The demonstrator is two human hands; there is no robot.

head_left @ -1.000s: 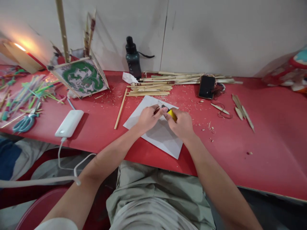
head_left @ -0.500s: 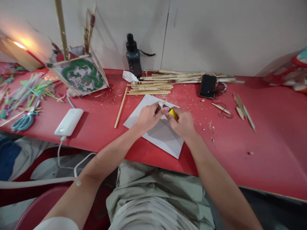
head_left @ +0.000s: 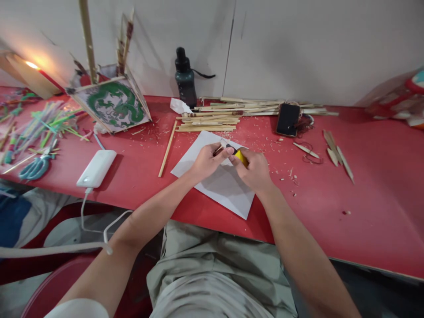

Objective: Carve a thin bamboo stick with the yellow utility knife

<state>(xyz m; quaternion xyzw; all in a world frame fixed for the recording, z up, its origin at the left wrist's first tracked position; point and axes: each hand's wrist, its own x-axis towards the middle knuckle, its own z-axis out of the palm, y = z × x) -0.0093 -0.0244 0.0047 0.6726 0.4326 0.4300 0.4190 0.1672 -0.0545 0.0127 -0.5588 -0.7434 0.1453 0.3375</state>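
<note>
My right hand point(head_left: 253, 170) is closed round the yellow handle of a utility knife point(head_left: 241, 158), its black front end pointing left. Close beside it, my left hand point(head_left: 208, 160) is closed on a small brown strip point(head_left: 217, 151), mostly hidden by the fingers. The left thumb reaches the black part of the knife. Both hands are above a white sheet of paper point(head_left: 228, 194) lying askew on the red table. Pale shavings lie around the far edge of the paper.
Bundled bamboo sticks point(head_left: 212, 123), a dark bottle point(head_left: 185, 81) and a phone point(head_left: 287, 119) line the wall. Leftward are a single stick point(head_left: 168, 148), power bank point(head_left: 96, 168), scissors point(head_left: 35, 168), dragon-painted lantern point(head_left: 115, 105) and lit candle point(head_left: 46, 77). Pointed wooden pieces point(head_left: 344, 163) lie right.
The hands stay together over the paper with the knife in the right one, shifted only slightly. The whole view has moved a little.
</note>
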